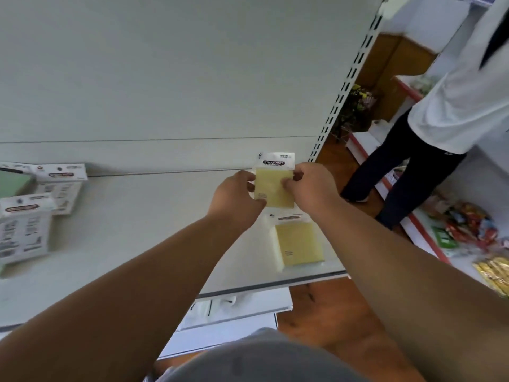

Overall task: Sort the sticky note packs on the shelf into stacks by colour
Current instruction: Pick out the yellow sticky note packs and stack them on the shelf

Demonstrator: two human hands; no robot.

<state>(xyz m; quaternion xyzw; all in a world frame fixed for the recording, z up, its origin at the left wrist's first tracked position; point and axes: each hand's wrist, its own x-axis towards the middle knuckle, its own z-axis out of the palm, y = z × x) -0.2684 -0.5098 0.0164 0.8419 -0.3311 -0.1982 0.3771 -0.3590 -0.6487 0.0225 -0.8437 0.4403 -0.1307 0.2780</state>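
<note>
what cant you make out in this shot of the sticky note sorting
- Head view: how many packs sit in the yellow sticky note stack lying on the white metal shelf; only its top shows.
- The green pack at far left is cut off by the frame edge.
- Print on the white-backed packs at left is blurred.
- The left hand and right hand cover both side edges of the held yellow sticky note pack.

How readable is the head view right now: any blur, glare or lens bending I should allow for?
Head view: the yellow pack held in both hands' grip, left hand and right hand, is fairly sharp, its "STICKY NOTE" label legible; the packs at the left are blurred; wide-angle bending tilts the shelf upright; lighting is even, no glare.
</note>
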